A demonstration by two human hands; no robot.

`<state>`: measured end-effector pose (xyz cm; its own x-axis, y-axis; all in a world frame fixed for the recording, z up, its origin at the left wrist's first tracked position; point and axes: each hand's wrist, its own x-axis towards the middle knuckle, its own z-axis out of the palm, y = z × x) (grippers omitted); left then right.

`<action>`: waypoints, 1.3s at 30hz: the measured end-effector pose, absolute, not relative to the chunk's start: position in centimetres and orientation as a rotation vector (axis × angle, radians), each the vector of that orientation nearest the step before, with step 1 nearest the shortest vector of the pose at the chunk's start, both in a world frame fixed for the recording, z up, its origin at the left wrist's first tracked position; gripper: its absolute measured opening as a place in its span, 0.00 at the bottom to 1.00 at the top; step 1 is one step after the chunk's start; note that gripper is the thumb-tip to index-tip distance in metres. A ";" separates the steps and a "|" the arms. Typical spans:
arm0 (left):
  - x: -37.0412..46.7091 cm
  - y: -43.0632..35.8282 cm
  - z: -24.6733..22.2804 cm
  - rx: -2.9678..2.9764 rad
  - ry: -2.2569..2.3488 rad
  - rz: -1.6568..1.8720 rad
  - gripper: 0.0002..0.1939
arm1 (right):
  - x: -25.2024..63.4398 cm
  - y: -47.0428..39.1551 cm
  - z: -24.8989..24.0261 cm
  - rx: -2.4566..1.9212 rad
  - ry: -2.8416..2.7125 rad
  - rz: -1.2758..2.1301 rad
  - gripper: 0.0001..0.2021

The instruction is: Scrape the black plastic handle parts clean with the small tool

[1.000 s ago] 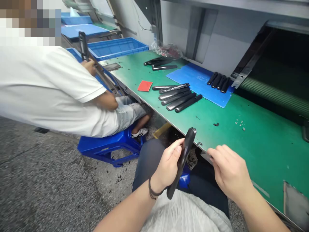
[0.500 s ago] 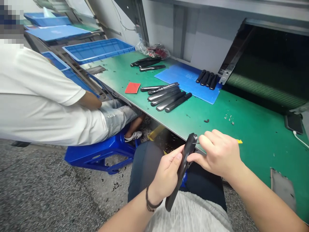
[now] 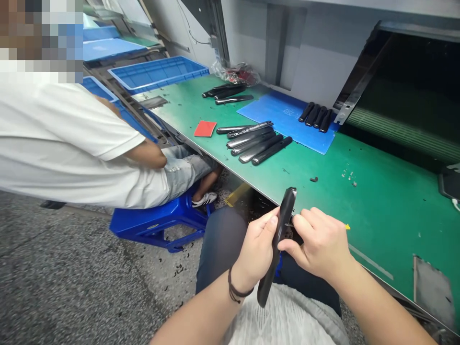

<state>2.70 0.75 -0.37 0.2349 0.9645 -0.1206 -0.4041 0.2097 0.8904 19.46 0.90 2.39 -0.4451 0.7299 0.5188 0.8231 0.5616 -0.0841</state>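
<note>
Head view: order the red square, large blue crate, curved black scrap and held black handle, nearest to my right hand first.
1. Black handle, in the left hand.
2. Curved black scrap, on the green table.
3. Red square, left, near the front edge.
4. Large blue crate, back left, by the table's end.

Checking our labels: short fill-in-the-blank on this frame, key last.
The ____ hand, a cord at its wrist, grips a black piece.
The tip seen against the table, beyond the right hand, is coloured ____.
In colour, the square on the table is ____.
Exactly ____ black pieces lie at the right end of the mat.
Missing words: left; yellow; red; four.
</note>
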 end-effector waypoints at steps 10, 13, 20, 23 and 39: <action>2.6 2.3 0.4 0.805 0.829 1.118 0.22 | 17.7 -0.6 1.5 -1.155 -2.357 -0.122 0.32; 2.6 2.7 0.5 0.772 0.807 1.119 0.21 | 17.5 -0.9 1.5 -1.147 -2.366 -0.183 0.32; 2.8 2.9 0.9 0.667 0.761 1.138 0.20 | 17.3 -1.7 0.6 -1.137 -2.352 -0.167 0.31; 2.8 3.1 1.1 0.641 0.804 1.163 0.20 | 17.0 -2.1 0.4 -1.132 -2.358 -0.129 0.31; 1.9 4.7 1.4 0.229 1.000 1.387 0.13 | 15.7 -4.0 -1.1 -1.062 -2.359 -0.362 0.22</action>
